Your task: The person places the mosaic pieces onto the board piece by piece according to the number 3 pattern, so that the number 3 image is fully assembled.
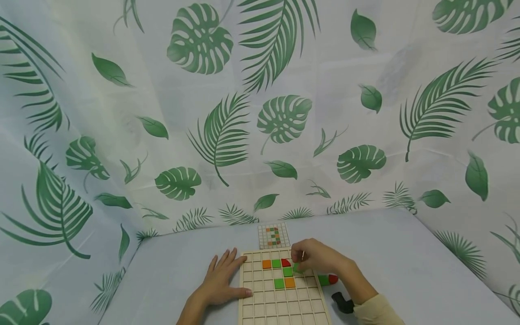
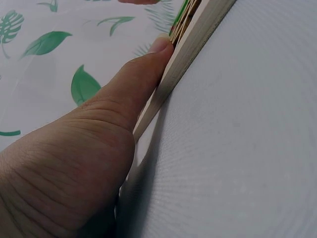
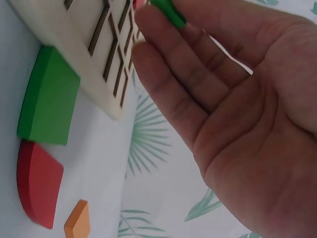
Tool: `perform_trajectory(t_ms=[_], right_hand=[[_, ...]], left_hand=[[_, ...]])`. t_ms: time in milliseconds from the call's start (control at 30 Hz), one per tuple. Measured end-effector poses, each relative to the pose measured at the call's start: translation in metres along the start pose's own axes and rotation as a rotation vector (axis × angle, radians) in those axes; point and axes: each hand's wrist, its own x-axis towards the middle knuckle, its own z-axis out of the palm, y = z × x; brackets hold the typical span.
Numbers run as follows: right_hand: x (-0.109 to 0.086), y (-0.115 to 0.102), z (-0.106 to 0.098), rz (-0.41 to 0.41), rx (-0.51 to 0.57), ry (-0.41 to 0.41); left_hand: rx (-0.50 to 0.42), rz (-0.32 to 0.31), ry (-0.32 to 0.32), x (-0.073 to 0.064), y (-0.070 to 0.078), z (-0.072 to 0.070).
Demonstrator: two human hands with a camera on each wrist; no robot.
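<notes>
A wooden grid board (image 1: 260,311) lies on the table with orange, green and red tiles in its upper cells. My right hand (image 1: 318,255) pinches a green tile (image 1: 298,267) between thumb and fingers, close over the board's upper right part. In the right wrist view that green tile (image 3: 170,12) shows at the fingertips. Along the board's left edge lies my left hand (image 1: 221,280), fingers spread and thumb on the rim. The left wrist view shows the thumb (image 2: 133,79) against the board's side (image 2: 190,49).
A small pattern card (image 1: 262,237) with a coloured design lies beyond the board. Right of the board are a loose green tile (image 3: 52,99), a rounded red tile (image 3: 39,186) and an orange tile (image 3: 78,220). A black object (image 1: 343,303) sits near the right forearm.
</notes>
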Motion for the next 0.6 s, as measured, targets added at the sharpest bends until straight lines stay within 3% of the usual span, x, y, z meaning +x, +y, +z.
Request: perform_trajectory(t_ms=[200,600], right_hand=[[0.002,-0.004,0.005,-0.059,0.022,-0.073],[0.003,-0.009,0.017,-0.154,0.079,-0.136]], left_hand=[[0.002,0.005,0.003,-0.001,-0.001,0.001],[0.003,0.015,0.012,-0.001,-0.002,0.001]])
